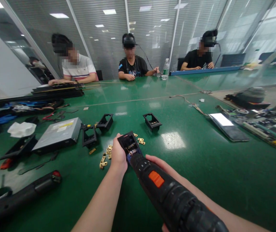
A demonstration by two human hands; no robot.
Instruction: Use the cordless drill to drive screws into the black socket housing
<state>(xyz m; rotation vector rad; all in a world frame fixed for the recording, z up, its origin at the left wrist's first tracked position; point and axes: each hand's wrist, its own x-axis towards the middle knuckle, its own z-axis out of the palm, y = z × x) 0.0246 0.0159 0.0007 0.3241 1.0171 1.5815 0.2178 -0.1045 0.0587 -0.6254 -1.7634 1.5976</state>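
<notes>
My left hand is wrapped around a black plastic socket housing, tilted so its hollow side faces up, with small metal parts inside. A black cordless screwdriver with an orange switch points into this housing; its tip is hidden. My right hand grips the screwdriver from the far side, mostly hidden behind its body. Close to my left hand lie several small brass strips, and more brass pieces rest just beyond the housing.
Similar black housings stand farther back. To the left are a silver disc drive, white tissue and another black tool. A phone and circuit boards lie right. Three people sit across the green table.
</notes>
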